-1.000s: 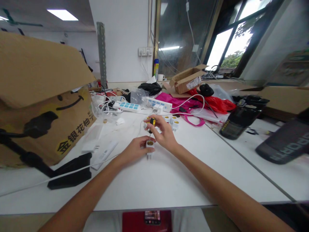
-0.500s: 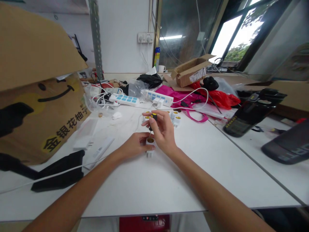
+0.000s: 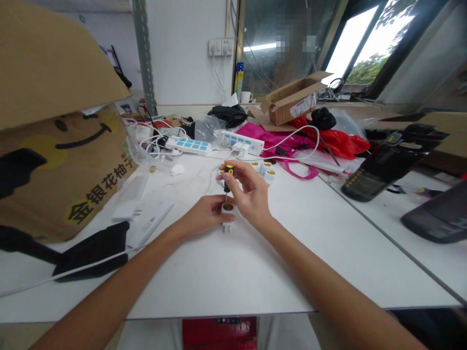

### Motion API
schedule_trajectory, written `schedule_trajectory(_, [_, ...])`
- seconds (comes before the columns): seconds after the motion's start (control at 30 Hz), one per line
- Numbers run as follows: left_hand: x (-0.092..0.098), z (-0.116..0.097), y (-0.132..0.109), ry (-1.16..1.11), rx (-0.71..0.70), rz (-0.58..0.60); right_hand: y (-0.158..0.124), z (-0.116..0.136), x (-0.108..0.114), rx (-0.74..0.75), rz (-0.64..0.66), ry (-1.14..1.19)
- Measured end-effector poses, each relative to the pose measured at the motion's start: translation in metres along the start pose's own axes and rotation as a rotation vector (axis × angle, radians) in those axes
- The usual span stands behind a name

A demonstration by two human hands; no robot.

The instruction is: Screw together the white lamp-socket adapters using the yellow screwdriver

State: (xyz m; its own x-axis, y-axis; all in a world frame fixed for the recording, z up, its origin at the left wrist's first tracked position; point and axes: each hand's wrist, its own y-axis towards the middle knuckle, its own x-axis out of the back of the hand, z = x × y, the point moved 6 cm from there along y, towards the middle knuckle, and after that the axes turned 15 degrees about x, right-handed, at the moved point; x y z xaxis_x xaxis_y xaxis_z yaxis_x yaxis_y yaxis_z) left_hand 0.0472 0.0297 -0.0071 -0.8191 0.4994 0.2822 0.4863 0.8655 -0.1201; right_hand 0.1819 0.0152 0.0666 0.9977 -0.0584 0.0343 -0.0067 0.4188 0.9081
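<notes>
My left hand grips a small white lamp socket with a brass-coloured opening, holding it upright on the white table. My right hand pinches a short screwdriver with a black and yellow handle. Its tip points down into the socket's opening. Several more white sockets with yellow insides stand just behind my right hand.
A big cardboard box with a smile print stands at the left, a black stand foot in front of it. White power strips, cables, pink and red bags and an open carton lie behind. Black devices lie at the right.
The camera's view shifted slightly. Both hands stay at the socket, and the right hand's fingers have turned a little on the screwdriver handle.
</notes>
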Motion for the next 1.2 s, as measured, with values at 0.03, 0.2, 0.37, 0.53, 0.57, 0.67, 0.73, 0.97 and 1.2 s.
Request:
schedule_trajectory(0.03, [-0.001, 0.0, 0.0, 0.0, 0.0, 0.003, 0.0, 0.001, -0.003, -0.001, 0.025, 0.036])
schedule_trajectory(0.2, [-0.002, 0.002, 0.002, -0.008, -0.023, 0.021, 0.0, 0.004, -0.007, 0.032, 0.054, 0.087])
schedule_trajectory(0.37, [0.0, 0.004, 0.003, -0.011, -0.035, 0.014, -0.003, -0.001, -0.002, 0.065, -0.023, -0.015])
schedule_trajectory(0.53, [-0.001, 0.003, 0.002, -0.026, -0.026, 0.014, -0.003, -0.001, -0.003, 0.029, -0.088, 0.055])
schedule_trajectory(0.57, [-0.001, 0.003, 0.002, -0.029, -0.025, 0.015, -0.003, 0.0, -0.004, 0.018, -0.072, 0.079])
schedule_trajectory(0.67, [-0.001, 0.004, 0.002, -0.031, -0.027, 0.018, -0.002, 0.003, -0.006, -0.005, -0.04, 0.13])
schedule_trajectory(0.73, [0.0, 0.004, 0.001, -0.02, -0.028, 0.01, -0.002, 0.002, -0.005, -0.022, -0.045, 0.147])
schedule_trajectory(0.97, [0.0, 0.002, -0.001, 0.009, -0.026, -0.012, -0.001, 0.0, 0.01, 0.061, -0.15, -0.103])
schedule_trajectory(1.2, [0.001, 0.004, -0.001, 0.016, -0.018, -0.017, 0.002, 0.004, 0.005, -0.008, -0.12, 0.009])
